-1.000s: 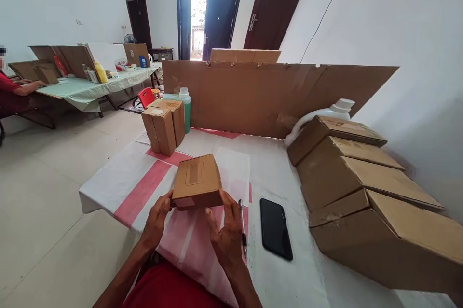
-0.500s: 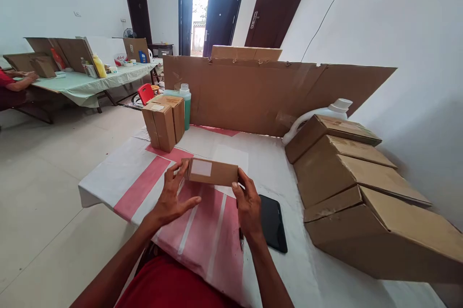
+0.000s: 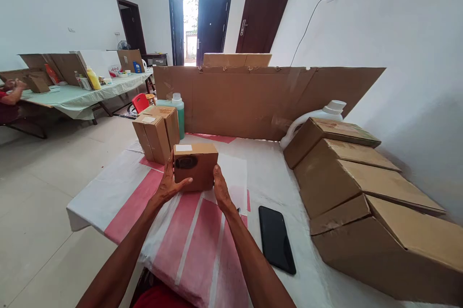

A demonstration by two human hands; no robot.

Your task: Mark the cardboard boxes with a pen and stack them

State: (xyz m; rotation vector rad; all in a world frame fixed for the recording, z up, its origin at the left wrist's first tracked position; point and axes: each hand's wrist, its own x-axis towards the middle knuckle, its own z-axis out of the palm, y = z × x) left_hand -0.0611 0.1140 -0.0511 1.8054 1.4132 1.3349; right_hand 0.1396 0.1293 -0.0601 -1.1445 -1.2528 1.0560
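Observation:
A small brown cardboard box [image 3: 196, 165] with a white label on top stands upright on the red-and-white cloth [image 3: 126, 204]. My left hand [image 3: 167, 185] presses its left side and my right hand [image 3: 220, 191] its right side. Just beyond, to the left, two similar small boxes [image 3: 156, 133] stand side by side, almost touching the held box. A black phone [image 3: 277, 238] lies flat to the right of my right forearm, and a pen tip [image 3: 239, 211] shows beside my right wrist.
A cardboard screen [image 3: 260, 98] stands across the table's far side, with a green bottle [image 3: 176, 110] and a white jug [image 3: 325, 111] before it. Large flattened cartons [image 3: 361, 187] are stacked at right. Another person's arm rests at a far table [image 3: 72, 95] on the left.
The box has been carried away from me toward the two standing boxes and turned upright, label on top. Both hands followed it forward.

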